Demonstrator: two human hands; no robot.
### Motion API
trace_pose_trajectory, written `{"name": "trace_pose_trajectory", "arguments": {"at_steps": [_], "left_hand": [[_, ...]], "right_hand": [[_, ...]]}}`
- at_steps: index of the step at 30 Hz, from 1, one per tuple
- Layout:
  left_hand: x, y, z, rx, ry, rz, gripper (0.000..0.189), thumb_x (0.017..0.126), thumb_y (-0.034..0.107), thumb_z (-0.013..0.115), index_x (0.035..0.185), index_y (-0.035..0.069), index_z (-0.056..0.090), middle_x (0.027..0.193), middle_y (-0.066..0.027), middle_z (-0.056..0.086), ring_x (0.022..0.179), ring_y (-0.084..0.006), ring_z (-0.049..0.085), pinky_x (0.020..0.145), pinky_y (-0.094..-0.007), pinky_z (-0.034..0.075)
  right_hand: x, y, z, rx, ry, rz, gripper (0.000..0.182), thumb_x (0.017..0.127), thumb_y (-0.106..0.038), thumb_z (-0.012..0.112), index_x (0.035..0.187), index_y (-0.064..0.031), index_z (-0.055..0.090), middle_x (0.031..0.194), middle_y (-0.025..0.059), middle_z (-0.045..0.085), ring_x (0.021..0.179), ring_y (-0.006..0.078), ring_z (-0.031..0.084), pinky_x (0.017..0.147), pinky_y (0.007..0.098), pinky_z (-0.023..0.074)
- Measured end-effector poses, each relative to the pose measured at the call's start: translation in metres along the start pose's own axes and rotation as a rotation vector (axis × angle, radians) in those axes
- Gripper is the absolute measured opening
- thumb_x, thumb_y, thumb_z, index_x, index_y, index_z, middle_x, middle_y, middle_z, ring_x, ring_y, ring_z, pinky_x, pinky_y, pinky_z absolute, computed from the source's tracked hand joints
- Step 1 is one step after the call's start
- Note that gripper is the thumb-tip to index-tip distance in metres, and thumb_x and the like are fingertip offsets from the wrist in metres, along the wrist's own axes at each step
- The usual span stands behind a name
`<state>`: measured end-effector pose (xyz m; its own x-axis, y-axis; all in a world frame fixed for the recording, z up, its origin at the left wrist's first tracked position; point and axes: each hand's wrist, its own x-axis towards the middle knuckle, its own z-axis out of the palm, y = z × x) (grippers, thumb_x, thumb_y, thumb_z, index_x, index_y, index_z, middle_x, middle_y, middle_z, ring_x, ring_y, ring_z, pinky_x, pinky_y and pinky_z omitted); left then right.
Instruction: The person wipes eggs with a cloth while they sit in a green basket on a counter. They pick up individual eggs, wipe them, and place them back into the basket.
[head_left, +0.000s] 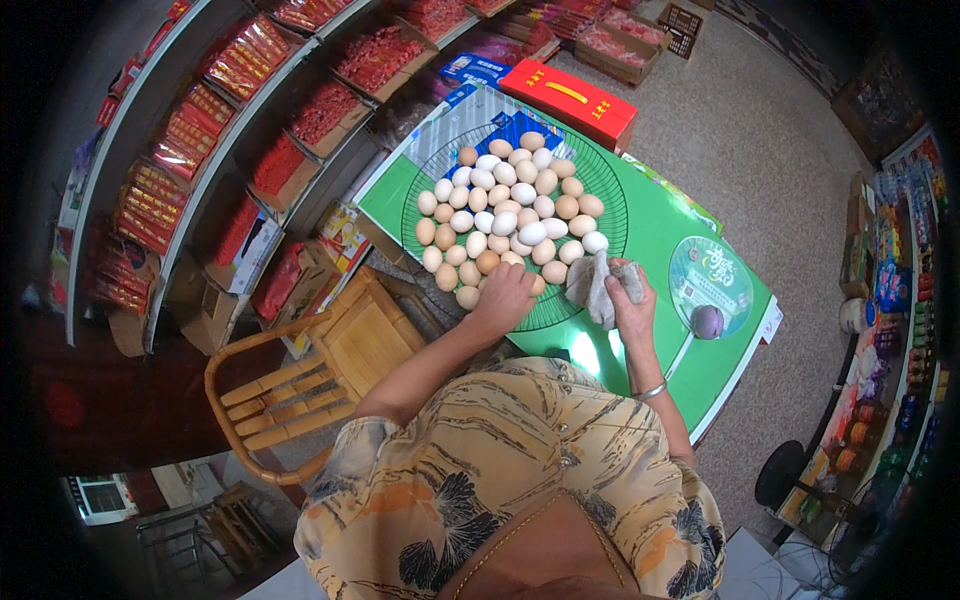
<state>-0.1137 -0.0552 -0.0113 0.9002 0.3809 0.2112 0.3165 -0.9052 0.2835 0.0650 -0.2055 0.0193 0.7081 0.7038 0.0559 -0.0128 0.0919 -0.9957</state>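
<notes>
Many white, cream and brown eggs (504, 196) lie in a wide, shallow wire basket (611, 187). The basket sits on a green tabletop (652, 202). My left hand (504, 298) reaches over its near edge, fingers bent down among the eggs. A light brown egg (538, 285) shows beside those fingers; whether they grip any egg is hidden. A crumpled grey cloth (600, 289) is bunched in my right hand (634, 307), at the basket's near right side. Close to the cloth's upper end is a white egg (595, 242).
A printed hand fan (697, 270) with a purple round object (707, 322) on it lies at the right. A red carton (570, 101) stands by the table's far end. Left are a bamboo chair (367, 337) and shelves of red packages (315, 112); stocked shelves (900, 322) line the right.
</notes>
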Motion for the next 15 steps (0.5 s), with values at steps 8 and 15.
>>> {"name": "trace_pose_trajectory", "arguments": {"at_steps": [8, 15], "left_hand": [[0.015, -0.008, 0.036, 0.165, 0.014, 0.076, 0.011, 0.073, 0.012, 0.057, 0.082, 0.006, 0.057, 0.082, -0.0092, 0.053, 0.085, -0.0278, 0.048, 0.075, -0.0417, 0.038], [0.020, -0.001, -0.007, -0.591, 0.009, -0.355, 0.019, 0.077, 0.012, 0.060, 0.092, 0.001, 0.057, 0.091, -0.0127, 0.059, 0.088, -0.0292, 0.055, 0.075, -0.0424, 0.044]], "right_hand": [[-0.003, -0.007, -0.006, -0.014, 0.016, -0.032, 0.026, 0.081, -0.006, 0.064, 0.106, 0.0019, 0.061, 0.101, 0.0063, 0.059, 0.092, 0.0143, 0.057, 0.084, 0.0276, 0.0451], [0.001, -0.008, -0.009, -0.027, 0.042, -0.024, 0.027, 0.080, -0.005, 0.064, 0.106, 0.0015, 0.061, 0.105, 0.0080, 0.059, 0.096, 0.0163, 0.057, 0.086, 0.0287, 0.0446]]}}
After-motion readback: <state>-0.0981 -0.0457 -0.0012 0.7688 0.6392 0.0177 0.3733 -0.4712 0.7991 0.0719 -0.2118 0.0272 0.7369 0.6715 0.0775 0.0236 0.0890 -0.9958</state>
